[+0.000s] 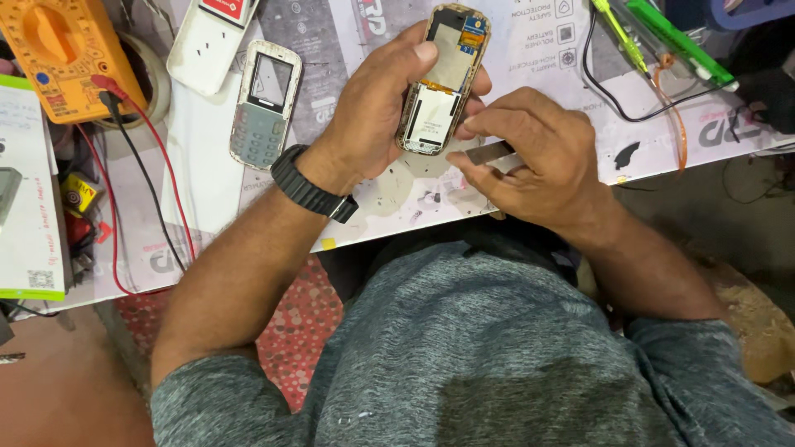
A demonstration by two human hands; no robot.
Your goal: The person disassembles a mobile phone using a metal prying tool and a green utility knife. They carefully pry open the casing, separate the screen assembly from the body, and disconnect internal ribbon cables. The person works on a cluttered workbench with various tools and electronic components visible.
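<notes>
- Far left: an orange multimeter (58, 54) lies at the far edge of the bench mat (207, 149); its red and black test leads (137, 165) trail toward the near edge. Beside the mat, a white booklet with a green border (29, 190).
- Left of centre: a white phone body (211, 41) and, just beside it, a detached keypad front cover (265, 103), both lying flat and apart from the hands.
- Centre: the left hand (377, 116), a black wristwatch (310, 186) on its wrist, is closed around an opened phone chassis (443, 79), thumb on its left edge and fingers behind. The chassis is held above the mat, its inner board and flex exposed.
- Right of centre: the right hand (530, 161) pinches a flat metal tool (489, 153) whose tip sits at the lower right corner of the chassis; whether it is already inside the seam cannot be told.
- Far right: a green-handled tool (679, 41), a yellow-green tool (621, 33) and a looped black cable (617, 103).
- Progress, as judged: the front cover is already off; parts remain seated in the frame, so disassembly looks partway done.
- Room: the mat's near edge runs directly under both hands; bare mat lies left of the left wrist, while the far right is crowded.
</notes>
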